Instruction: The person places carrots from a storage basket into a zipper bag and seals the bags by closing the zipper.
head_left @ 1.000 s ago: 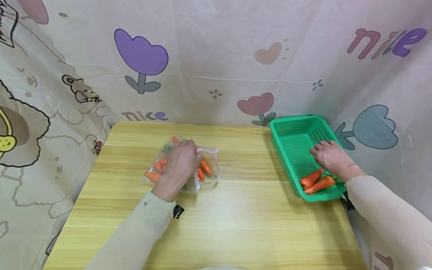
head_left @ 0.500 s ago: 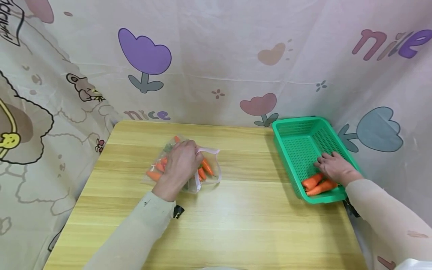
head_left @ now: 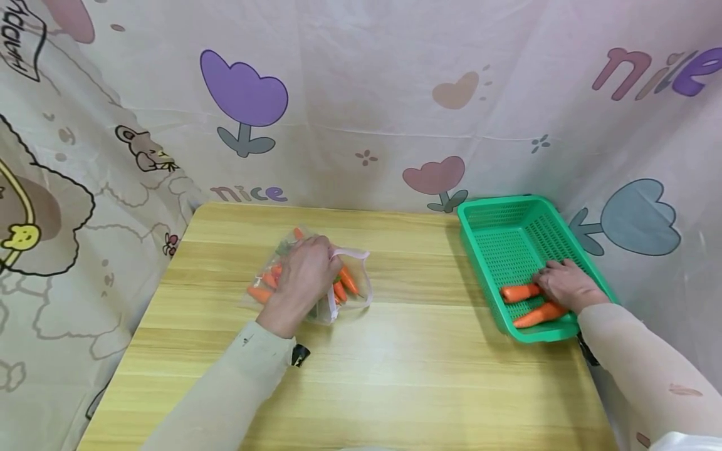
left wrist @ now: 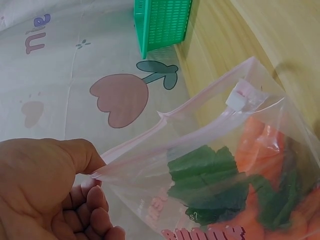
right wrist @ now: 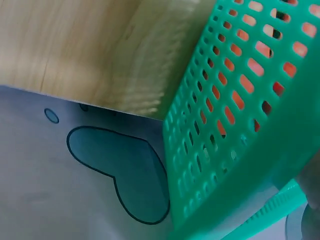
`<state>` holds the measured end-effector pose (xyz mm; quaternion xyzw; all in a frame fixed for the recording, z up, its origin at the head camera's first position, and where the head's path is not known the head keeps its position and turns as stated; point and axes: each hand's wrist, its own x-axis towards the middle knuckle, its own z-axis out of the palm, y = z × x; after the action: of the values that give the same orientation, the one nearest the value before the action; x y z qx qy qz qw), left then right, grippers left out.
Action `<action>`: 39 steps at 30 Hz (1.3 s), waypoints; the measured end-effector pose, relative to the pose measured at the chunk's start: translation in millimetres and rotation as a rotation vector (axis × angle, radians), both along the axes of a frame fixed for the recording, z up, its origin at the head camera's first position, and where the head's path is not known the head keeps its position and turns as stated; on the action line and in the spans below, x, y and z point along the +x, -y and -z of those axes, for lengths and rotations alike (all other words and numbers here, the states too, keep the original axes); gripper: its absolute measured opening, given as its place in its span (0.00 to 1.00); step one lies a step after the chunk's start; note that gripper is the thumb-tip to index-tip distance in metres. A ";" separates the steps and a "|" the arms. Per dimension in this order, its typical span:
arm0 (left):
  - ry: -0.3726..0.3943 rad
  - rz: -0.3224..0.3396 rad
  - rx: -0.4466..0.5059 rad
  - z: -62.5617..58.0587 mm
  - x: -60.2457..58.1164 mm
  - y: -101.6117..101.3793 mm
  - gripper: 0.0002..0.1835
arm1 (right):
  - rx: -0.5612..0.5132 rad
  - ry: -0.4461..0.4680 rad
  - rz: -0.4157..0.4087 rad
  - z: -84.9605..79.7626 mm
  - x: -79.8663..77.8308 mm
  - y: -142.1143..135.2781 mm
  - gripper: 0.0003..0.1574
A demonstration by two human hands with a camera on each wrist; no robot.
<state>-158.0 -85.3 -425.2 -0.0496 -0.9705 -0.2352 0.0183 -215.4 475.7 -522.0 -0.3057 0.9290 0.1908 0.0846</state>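
In the head view my left hand is over a clear zip bag with a pale pink edge. The left wrist view shows its thumb and finger pinching that edge, the bag's mouth parted. Orange carrots and green leaves show through the plastic. My right hand reaches down into a green basket, fingers curled over the end of a carrot; its fingertips are hidden. A second carrot lies nearer the basket's front, partly under the wrist.
The wooden table bears the bag at left and the basket at the right edge. A printed cloth hangs behind and at both sides. In the right wrist view the basket's perforated wall blocks most of the hand.
My right hand has lowered into the basket onto the carrots, and the upper carrot has turned to lie flatter. My left hand keeps its place on the bag. The view has shifted slightly.
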 end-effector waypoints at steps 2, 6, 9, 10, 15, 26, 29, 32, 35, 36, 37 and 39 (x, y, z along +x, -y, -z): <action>0.005 -0.001 0.009 0.4 1.0 0.2 0.05 | -0.025 0.011 0.066 -1.5 -1.0 0.2 0.08; -0.001 0.005 0.009 1.3 2.0 0.3 0.05 | -0.079 0.027 0.165 -1.6 -2.7 -0.4 0.12; -0.002 0.009 0.003 0.8 1.7 -0.4 0.05 | -0.122 0.017 0.191 -0.4 -3.3 -1.6 0.16; -0.001 0.008 0.000 0.6 1.5 -0.6 0.05 | -0.144 0.008 0.195 -0.4 -3.4 -1.6 0.16; 0.006 0.001 -0.005 -1.2 0.3 -0.8 0.06 | -0.233 -0.062 0.179 -3.0 -6.3 0.9 0.15; -0.020 -0.002 -0.005 -2.7 -2.1 1.6 0.07 | -0.234 -0.111 0.114 -23.9 -7.1 12.6 0.20; -0.021 -0.011 -0.012 -3.7 -3.0 2.0 0.07 | -0.216 -0.119 0.103 -31.7 -4.6 11.0 0.21; -0.023 -0.016 -0.014 -4.8 -3.7 2.0 0.07 | -0.220 -0.114 0.141 -41.6 -2.7 8.7 0.21; -0.028 -0.018 -0.020 -5.4 -4.2 2.5 0.07 | -0.249 -0.135 0.178 -53.4 -2.7 9.1 0.21; -0.029 -0.019 -0.022 -5.5 -4.3 2.7 0.07 | -0.268 -0.151 0.183 -57.2 -3.0 10.0 0.21; -0.031 -0.018 -0.026 -5.6 -4.4 3.0 0.07 | -0.285 -0.174 0.180 -61.3 -3.2 11.6 0.21; -0.031 -0.017 -0.036 -6.0 -4.8 3.2 0.07 | -0.325 -0.221 0.172 -69.4 -3.7 17.3 0.22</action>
<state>-162.8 -88.5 -419.2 -0.0451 -0.9746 -0.2166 0.0346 -219.1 458.4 -452.7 -0.2121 0.9738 0.0629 -0.0520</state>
